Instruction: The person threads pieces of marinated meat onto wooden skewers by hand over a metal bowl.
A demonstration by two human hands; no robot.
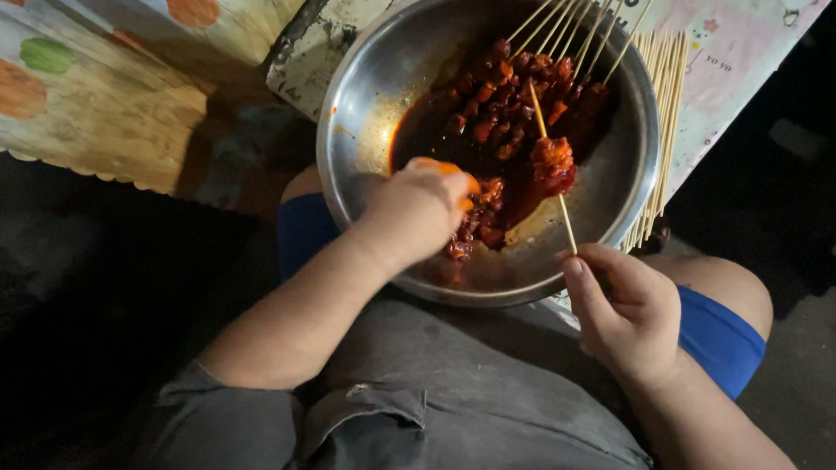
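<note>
A wide, round, shiny steel bowl (367,103) rests at the edge of a bench covered with a pale patterned cloth (749,43), just above the person's knees. In it lies a heap of small red-brown marinated meat pieces (496,108) in dark sauce, pooled from the centre toward 12 o'clock.

The left hand (417,212) reaches in from 7 o'clock. Its sauce-stained fingertips are curled down onto the meat near the bowl's centre; whether they have pinched a piece I cannot tell, since the back of the hand hides them.

The right hand (624,312), at the rim at 5 o'clock, is clenched on the lower end of a thin bamboo skewer (567,222), which slants up toward 11 o'clock and carries a clump of threaded meat (553,164) over the sauce.

A fan of already loaded skewers (578,27) leans on the rim at 1 o'clock, and a bundle of bare bamboo sticks (661,132) lies outside the rim at 3 o'clock.

In my judgement the main risk is the sharp skewer tip pricking the slippery left fingers if a piece slides while being pushed on. The bowl also overhangs the bench edge, so a hard press at 6 o'clock could tip sauce onto the grey shirt (449,412).
</note>
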